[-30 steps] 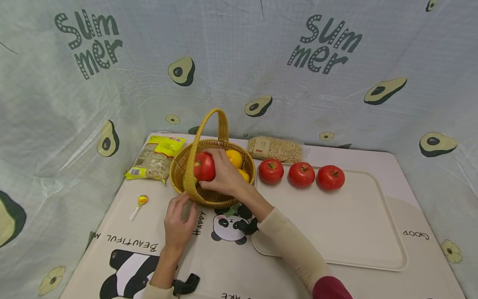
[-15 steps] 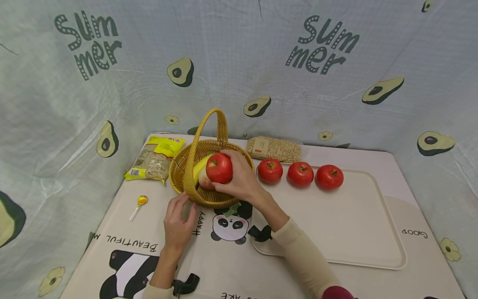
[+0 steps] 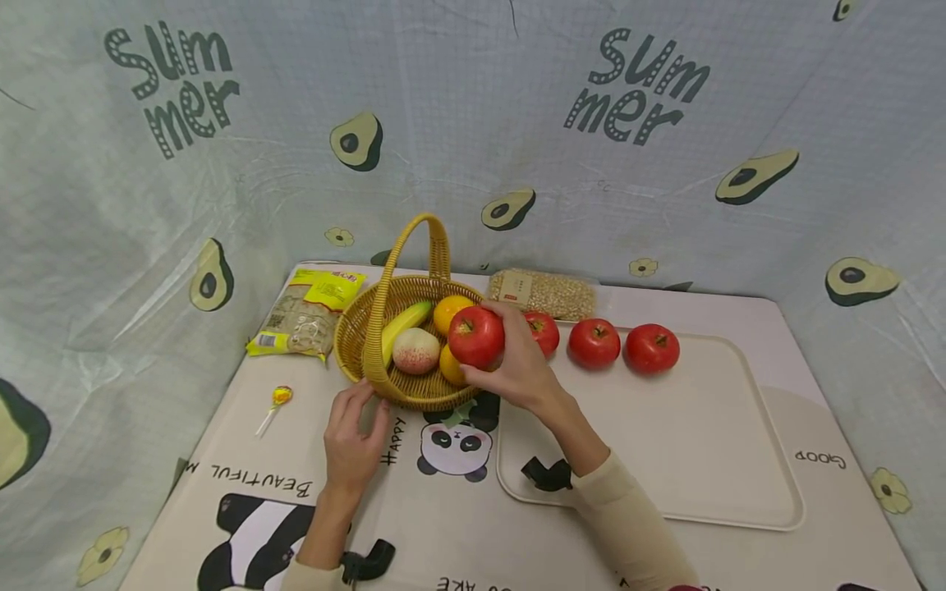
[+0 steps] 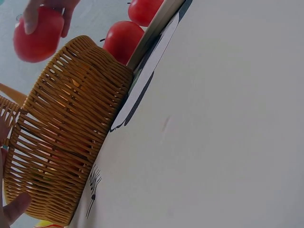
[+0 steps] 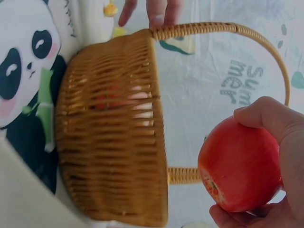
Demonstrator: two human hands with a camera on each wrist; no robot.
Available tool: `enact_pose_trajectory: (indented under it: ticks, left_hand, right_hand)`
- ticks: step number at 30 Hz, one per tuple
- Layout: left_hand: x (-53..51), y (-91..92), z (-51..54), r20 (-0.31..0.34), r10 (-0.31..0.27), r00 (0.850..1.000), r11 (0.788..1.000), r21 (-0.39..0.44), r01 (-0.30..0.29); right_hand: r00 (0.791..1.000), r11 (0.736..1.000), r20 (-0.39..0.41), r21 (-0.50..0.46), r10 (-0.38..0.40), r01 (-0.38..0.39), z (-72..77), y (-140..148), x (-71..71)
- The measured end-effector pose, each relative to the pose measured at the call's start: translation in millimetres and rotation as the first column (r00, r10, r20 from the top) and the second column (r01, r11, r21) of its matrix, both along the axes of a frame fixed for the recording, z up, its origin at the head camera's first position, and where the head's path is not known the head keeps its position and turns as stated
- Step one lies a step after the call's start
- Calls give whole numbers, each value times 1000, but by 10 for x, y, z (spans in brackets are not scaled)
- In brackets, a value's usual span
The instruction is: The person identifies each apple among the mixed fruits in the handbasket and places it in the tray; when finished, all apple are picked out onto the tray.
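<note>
My right hand [image 3: 517, 361] grips a red apple [image 3: 476, 336] by its sides, just above the right rim of a yellow wicker basket [image 3: 429, 404]. The right wrist view shows the thumb on one side of the apple and fingers beneath. My left hand [image 3: 355, 435] holds the basket's near rim at the base of its handle; in the left wrist view its thumb [image 4: 18, 206] lies against the weave. Inside the basket are a banana [image 3: 405, 327], a peach [image 3: 416, 351] and two orange-yellow fruits, one [image 3: 451, 367] partly hidden by the held apple.
Three more red apples sit along the back of a cream tray [image 3: 709, 443], the middle one [image 3: 594, 343] between two others. A bag of grains [image 3: 547, 295] lies behind. Left of the basket are a yellow packet [image 3: 306, 316] and a lollipop [image 3: 281, 397].
My right hand has carried the apple rightward, from over the basket's left half to its right rim, uncovering the banana and peach. The left hand stays at the basket's near rim.
</note>
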State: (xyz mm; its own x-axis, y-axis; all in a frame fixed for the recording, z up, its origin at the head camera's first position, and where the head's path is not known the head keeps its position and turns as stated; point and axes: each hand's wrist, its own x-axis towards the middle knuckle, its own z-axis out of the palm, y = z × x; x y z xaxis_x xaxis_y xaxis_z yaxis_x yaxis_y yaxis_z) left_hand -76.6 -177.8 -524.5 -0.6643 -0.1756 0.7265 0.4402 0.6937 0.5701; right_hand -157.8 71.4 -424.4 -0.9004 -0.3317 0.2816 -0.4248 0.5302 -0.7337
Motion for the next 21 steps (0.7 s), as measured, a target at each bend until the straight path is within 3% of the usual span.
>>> enact_pose_trajectory:
  ticks: [9,21]
  left_hand:
    - [-10,2,-2,-16,0,1000,1000,-3,0]
    - [-4,4,1,-10,-5,1000,1000,5,5]
  right_hand:
    - [998,998,1,-29,-59,59,-102,279,68]
    - [982,981,45,-59,-184,186,-109,648,144]
